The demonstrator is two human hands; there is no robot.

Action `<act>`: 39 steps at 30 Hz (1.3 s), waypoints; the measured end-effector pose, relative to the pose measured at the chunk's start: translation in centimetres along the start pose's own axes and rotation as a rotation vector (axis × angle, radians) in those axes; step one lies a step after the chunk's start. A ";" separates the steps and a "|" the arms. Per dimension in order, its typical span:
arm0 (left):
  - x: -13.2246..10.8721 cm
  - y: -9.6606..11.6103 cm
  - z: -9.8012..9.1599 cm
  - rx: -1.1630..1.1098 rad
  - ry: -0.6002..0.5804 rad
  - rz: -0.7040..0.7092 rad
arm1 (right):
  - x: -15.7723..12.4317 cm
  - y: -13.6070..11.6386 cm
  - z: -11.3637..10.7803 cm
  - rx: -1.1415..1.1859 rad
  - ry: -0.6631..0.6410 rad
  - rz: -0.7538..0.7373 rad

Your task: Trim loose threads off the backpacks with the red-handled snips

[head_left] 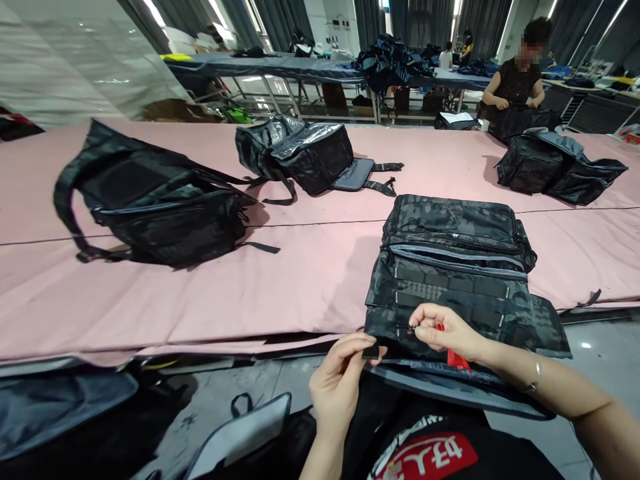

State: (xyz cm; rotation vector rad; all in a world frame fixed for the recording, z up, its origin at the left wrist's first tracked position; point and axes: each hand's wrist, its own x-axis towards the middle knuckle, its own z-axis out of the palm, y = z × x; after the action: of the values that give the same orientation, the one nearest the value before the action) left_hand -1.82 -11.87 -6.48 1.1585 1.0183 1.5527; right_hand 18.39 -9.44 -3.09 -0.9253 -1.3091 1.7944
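Note:
A dark camouflage backpack (453, 223) lies near the table's front edge, with its webbing-covered panel (450, 283) hanging towards me. My left hand (345, 373) is closed, pinching a short black strap end (371, 351) between thumb and fingers just left of the panel. Over the panel's lower part, my right hand (445, 331) is closed, thumb against forefinger. A tiny dark thing shows at its fingertips, too small to name. Out from under the right palm hangs a red strip (457, 361); its other end is hidden in the fingers.
A pink-covered table (310, 267) carries more dark bags: a backpack (165, 207) at left, an opened bag (315, 157) behind, another bag (555, 167) at right. A person (517, 80) handles a dark bag across the table. More bags (65, 413) lie below the front edge.

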 end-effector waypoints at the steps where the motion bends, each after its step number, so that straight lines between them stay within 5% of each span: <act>1: -0.1 -0.3 -0.2 0.027 -0.004 0.056 | -0.1 0.1 0.4 0.074 -0.026 0.029; 5: -0.3 -1.1 -0.7 0.145 -0.019 0.230 | -0.2 0.8 1.3 0.211 -0.074 0.076; 11: 0.0 -0.8 -0.4 0.250 -0.020 0.387 | -0.3 0.9 1.9 -0.019 -0.029 -0.014; 39: -0.4 -1.9 -0.3 0.282 0.062 0.316 | -1.1 0.5 1.6 -0.112 -0.016 -0.140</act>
State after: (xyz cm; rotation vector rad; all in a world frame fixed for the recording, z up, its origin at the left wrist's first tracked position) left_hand -1.66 -11.86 -8.40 1.5335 1.1650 1.7358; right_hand 17.42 -11.23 -3.10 -0.8584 -1.4606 1.6384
